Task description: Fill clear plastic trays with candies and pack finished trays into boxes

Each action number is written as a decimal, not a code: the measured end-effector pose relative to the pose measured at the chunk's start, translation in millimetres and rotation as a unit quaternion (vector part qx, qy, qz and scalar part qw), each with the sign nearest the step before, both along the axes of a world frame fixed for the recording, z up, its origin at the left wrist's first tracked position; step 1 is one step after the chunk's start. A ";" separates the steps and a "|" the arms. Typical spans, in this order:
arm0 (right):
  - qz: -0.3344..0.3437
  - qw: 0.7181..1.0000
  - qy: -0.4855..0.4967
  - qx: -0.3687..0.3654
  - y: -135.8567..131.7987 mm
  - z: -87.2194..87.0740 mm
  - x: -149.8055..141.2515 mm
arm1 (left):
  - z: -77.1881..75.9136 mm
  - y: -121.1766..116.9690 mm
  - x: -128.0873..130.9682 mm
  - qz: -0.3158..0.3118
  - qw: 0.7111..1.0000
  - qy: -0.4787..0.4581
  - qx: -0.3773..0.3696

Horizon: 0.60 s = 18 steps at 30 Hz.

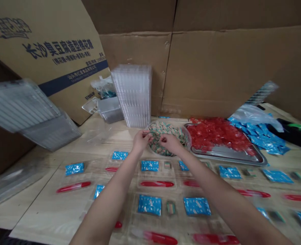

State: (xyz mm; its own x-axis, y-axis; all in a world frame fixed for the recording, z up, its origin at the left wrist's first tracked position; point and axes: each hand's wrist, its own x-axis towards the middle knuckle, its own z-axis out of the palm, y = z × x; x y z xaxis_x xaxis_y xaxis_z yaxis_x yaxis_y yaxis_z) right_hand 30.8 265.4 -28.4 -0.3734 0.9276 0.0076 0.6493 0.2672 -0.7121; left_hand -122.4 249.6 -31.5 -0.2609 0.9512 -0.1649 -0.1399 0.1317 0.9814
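A clear round bowl (182,144) full of small green-and-tan wrapped pieces (165,129) stands at the middle of the table. My left hand (141,140) is at the bowl's left rim, fingers pinched together. Over the front of the bowl, my right hand (169,142) has its fingers curled closed among the pieces. What either hand pinches is too small to make out. Below my arms lie clear plastic trays holding a blue packet (149,166), a red knife-shaped item (157,184) and, in several of them, a small green-edged piece (167,165).
A metal tray (227,151) with red wrapped pieces (217,134) sits right of the bowl, beside a heap of blue packets (265,136). Stacked clear trays (133,97) stand behind; more stacked trays (20,105) lean at left. Cardboard boxes (217,75) wall the back.
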 end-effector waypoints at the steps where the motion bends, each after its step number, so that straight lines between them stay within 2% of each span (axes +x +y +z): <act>1: -0.007 1.000 0.019 -0.017 2.0 0.3 7.2 | 0.8 -0.2 0.8 -0.002 1.000 0.000 -0.002; 3: -0.020 0.997 0.058 -0.046 2.8 2.6 22.1 | 2.2 -0.6 4.7 -0.010 1.000 -0.002 -0.005; 5: -0.036 0.983 0.154 -0.097 0.2 6.8 34.2 | 3.7 -1.6 13.3 -0.027 1.000 -0.011 -0.010; 8: -0.059 0.915 0.346 -0.198 -5.4 13.5 43.4 | 6.5 -4.7 32.9 -0.066 0.996 -0.042 -0.031; 9: -0.062 0.896 0.383 -0.217 -6.7 15.3 44.4 | 7.7 -6.2 39.3 -0.077 0.994 -0.059 -0.042; 10: -0.063 0.890 0.394 -0.220 -7.5 16.7 45.0 | 9.1 -7.8 44.7 -0.086 0.992 -0.076 -0.054; 13: -0.053 0.909 0.367 -0.192 -7.2 19.7 45.9 | 14.6 -13.0 51.6 -0.104 0.982 -0.130 -0.089; 18: 0.001 0.942 0.293 -0.162 -3.7 26.9 49.5 | 25.0 -20.8 41.8 -0.141 0.961 -0.198 -0.129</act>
State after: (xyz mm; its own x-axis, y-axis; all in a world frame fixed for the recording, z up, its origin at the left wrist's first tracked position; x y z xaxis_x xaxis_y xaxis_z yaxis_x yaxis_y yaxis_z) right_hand 80.3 261.7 -1.5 -0.3949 0.9160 -0.0710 0.1183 -0.0260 -0.9926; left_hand -80.7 228.7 -6.6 0.1338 0.8894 -0.4370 -0.4184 0.4505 0.7887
